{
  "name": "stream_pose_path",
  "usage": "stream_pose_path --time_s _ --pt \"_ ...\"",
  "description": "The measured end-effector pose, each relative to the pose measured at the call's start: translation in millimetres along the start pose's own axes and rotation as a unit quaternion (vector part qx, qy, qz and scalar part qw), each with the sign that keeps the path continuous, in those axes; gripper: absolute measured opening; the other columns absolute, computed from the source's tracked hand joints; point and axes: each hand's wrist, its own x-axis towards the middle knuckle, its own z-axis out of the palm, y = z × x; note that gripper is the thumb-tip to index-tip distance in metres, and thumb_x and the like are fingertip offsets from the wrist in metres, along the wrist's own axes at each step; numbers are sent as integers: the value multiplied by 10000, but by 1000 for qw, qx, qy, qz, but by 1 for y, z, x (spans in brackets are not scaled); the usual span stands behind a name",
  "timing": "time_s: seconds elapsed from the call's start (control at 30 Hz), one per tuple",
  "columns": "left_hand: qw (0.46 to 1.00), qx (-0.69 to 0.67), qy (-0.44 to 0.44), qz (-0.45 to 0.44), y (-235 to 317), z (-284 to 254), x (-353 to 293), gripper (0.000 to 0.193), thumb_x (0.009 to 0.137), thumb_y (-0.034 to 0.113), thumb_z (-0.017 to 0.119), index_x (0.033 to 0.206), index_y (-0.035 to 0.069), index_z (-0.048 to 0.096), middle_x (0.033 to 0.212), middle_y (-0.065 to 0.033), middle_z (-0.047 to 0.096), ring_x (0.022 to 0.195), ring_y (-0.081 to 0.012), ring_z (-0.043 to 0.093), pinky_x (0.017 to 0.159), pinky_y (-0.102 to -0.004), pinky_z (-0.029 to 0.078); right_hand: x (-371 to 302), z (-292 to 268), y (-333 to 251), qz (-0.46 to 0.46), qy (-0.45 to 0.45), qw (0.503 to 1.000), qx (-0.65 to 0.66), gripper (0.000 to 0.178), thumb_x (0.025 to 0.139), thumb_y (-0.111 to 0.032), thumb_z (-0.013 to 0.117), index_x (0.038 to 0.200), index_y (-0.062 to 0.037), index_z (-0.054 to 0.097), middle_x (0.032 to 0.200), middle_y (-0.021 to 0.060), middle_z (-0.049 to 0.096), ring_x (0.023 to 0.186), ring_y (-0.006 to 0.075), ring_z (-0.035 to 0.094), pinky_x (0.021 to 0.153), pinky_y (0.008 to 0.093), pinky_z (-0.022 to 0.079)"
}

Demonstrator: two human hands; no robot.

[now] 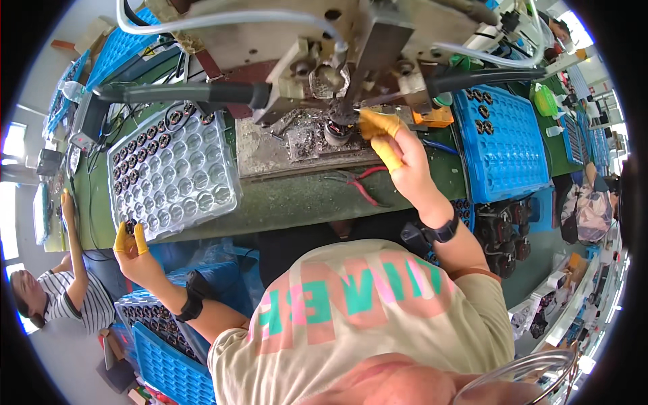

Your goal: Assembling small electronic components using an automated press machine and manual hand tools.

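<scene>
Pinching a dark part (130, 225) with left hand (136, 258) at clear tray's (181, 162) near-left corner, likely for control; curling right hand (403, 152) beside fixture (337, 136), can't tell whether gripping.

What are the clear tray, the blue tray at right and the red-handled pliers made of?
Clear tray: likely moulded plastic, glossy, since its see-through cups catch the light.
Blue tray: probably moulded plastic, opaque with a soft sheen.
Pliers: apparently metal, greyish at the head; red handles suggest plastic or rubber.
</scene>
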Motion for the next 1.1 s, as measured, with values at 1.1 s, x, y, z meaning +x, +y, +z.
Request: stream_pose_path --time_s 1.1 --pt "874 -176 -410 192 212 184 -75 484 628 226 862 993 -4 641 886 -106 610 798 -257 618 723 -343 498 -10 -37 6 -41 137 987 -69 425 717 -93 802 1099 -18 630 1035 36 596 869 127 495 789 247 400"
